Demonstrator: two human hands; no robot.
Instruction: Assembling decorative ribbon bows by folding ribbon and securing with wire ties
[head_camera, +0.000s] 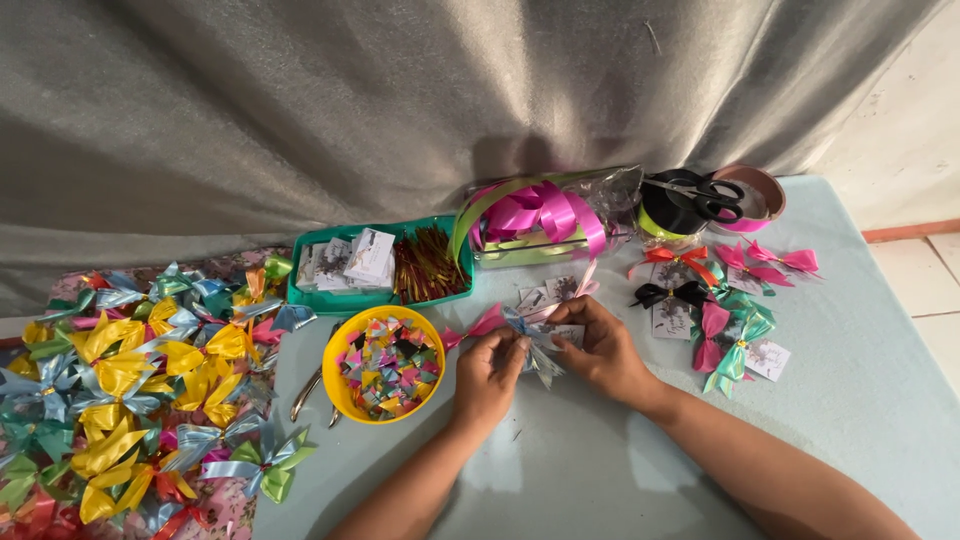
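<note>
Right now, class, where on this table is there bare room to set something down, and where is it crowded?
Bare pale blue tablecloth lies right of the finished bows with cards, and along the near edge between the forearms. It is crowded left at the heap of satin bows, around the yellow bowl, and by the green tray.

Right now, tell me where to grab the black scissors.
Take the black scissors by the finger loops, coming from the right. They lie flat atop the ribbon rolls, loops toward the pink tape roll, blades pointing left.
</note>
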